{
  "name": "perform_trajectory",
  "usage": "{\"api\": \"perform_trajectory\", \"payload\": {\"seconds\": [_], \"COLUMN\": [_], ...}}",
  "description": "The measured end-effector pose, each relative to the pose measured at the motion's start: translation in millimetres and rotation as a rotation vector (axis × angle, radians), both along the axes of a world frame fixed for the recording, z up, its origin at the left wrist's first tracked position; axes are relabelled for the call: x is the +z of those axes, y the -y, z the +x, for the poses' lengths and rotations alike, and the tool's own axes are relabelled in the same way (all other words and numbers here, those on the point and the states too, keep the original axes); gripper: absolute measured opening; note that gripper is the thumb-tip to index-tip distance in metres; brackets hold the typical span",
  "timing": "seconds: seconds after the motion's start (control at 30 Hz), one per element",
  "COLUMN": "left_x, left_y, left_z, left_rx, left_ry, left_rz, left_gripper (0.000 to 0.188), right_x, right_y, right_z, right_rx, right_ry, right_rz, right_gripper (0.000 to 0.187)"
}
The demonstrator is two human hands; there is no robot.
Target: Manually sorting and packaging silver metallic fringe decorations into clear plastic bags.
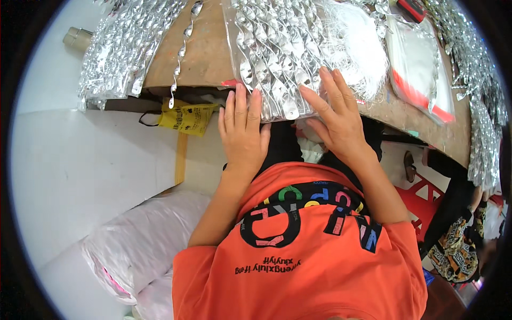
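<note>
A clear plastic bag (230, 32) filled with rows of silver twisted foil spirals (274, 58) lies on the brown table at its near edge. My left hand (242, 128) rests at the bag's lower left corner, fingers stretched out side by side. Against the bag's right side, my right hand (338, 114) is spread, its fingertips over the foil. Neither hand grips anything that I can see. Beside the bag, at the right, is a bundle of white string (360, 48).
More foil spirals hang over the table's left edge (120, 58), with one single spiral (184, 50) apart. Red-edged clear bags (421, 69) lie at the right near silver tinsel (474, 90). Below are a yellow bag (189, 118), a white sack (144, 240) and a red stool (421, 202).
</note>
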State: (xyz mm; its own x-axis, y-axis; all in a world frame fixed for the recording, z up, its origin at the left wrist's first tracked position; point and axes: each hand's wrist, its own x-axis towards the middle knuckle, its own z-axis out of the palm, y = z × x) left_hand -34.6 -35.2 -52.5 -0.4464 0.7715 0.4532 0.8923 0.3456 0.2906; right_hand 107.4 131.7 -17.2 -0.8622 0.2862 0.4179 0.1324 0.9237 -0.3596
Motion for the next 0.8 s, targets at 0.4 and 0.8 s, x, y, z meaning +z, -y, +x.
{"api": "perform_trajectory", "payload": {"seconds": [0.4,0.8], "left_x": [43,32], "left_y": [-22,10], "left_z": [21,-6], "left_rx": [-0.099,-0.126], "left_ry": [0.025,0.487], "left_rz": [-0.074,0.125], "left_gripper": [0.070,0.060], "right_x": [11,8], "right_y": [11,-26], "right_z": [-12,38], "right_rx": [-0.010,-0.114], "right_ry": [0.058,-0.257], "right_rz": [0.098,-0.751], "right_gripper": [0.073,0.046]}}
